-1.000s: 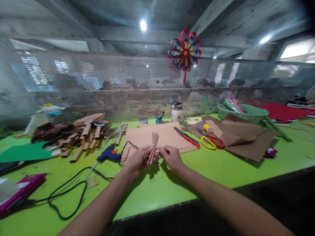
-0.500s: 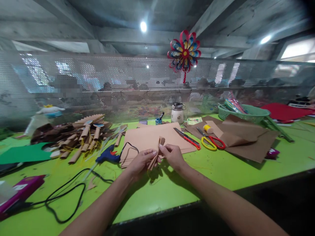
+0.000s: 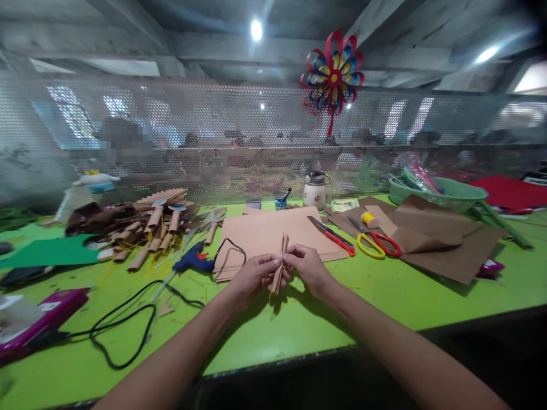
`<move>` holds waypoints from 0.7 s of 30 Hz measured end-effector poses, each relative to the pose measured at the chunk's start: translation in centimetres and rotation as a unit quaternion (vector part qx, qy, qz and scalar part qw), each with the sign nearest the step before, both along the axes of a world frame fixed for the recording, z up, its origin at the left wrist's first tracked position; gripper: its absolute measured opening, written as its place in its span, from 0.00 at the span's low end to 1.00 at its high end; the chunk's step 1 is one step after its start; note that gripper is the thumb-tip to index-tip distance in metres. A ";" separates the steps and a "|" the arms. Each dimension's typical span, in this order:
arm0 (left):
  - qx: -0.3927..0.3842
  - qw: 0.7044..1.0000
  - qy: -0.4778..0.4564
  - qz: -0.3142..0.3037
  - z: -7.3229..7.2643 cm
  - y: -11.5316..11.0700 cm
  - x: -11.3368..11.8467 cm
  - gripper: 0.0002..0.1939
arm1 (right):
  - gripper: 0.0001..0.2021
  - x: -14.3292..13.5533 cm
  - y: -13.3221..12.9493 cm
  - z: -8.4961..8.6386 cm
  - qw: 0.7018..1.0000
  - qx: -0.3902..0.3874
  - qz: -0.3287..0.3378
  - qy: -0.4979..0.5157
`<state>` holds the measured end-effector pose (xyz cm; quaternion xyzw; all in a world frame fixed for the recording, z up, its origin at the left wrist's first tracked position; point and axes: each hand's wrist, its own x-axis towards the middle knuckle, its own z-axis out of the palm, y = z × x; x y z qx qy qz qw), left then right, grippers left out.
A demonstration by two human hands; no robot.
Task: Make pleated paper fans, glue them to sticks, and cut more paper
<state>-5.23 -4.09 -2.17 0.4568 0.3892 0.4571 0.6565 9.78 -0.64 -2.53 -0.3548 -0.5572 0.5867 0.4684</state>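
A narrow bundle of folded brown paper (image 3: 280, 273) stands nearly upright between my hands, over the front edge of the tan paper sheets (image 3: 269, 230). My left hand (image 3: 257, 274) pinches its middle from the left. From the right, my right hand (image 3: 308, 266) grips the same spot with thumb and fingers. Yellow thread hangs below the bundle. Scissors with red handles (image 3: 339, 242) lie on the right part of the sheets. Beside them are scissors with yellow and red handles (image 3: 371, 245) and a yellow thread spool (image 3: 370, 220).
Left of the sheets lies a blue glue gun (image 3: 192, 259) with a looping black cord. Paper rolls (image 3: 156, 228) are heaped behind it. A lidded cup (image 3: 315, 191) stands at the back. At right are brown paper (image 3: 444, 239) and a green basket (image 3: 457, 191).
The view has shifted slightly. The folded paper, fanned at its top before, now looks narrower and more upright, and my right fingers have moved in close to my left fingertips.
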 end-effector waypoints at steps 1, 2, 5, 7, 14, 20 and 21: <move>0.001 1.000 0.004 -0.002 0.1 -0.1 0.1 0.14 | 0.08 0.0 -0.1 0.1 1.000 -0.006 0.008 0.002; 0.001 1.000 0.012 -0.003 0.2 -0.1 0.1 0.15 | 0.08 0.0 -0.1 0.1 1.000 -0.011 0.015 0.003; -0.009 0.999 0.052 -0.006 0.3 -0.2 0.3 0.19 | 0.06 0.0 -0.1 -0.1 0.999 -0.022 0.028 -0.004; -0.021 0.996 0.082 -0.001 0.2 -0.2 0.4 0.22 | 0.04 0.0 0.0 -0.3 0.999 -0.025 0.032 -0.018; -0.022 0.990 0.140 0.023 0.0 -0.3 0.9 0.25 | 0.05 0.0 0.0 -0.4 0.996 -0.029 0.031 -0.080; -0.016 0.988 0.150 0.020 0.3 -0.4 0.7 0.20 | 0.05 0.2 0.5 -0.7 0.995 -0.025 0.037 -0.094; -0.017 0.988 0.150 0.019 0.3 -0.4 0.7 0.19 | 0.05 0.2 0.5 -0.7 0.995 -0.024 0.040 -0.093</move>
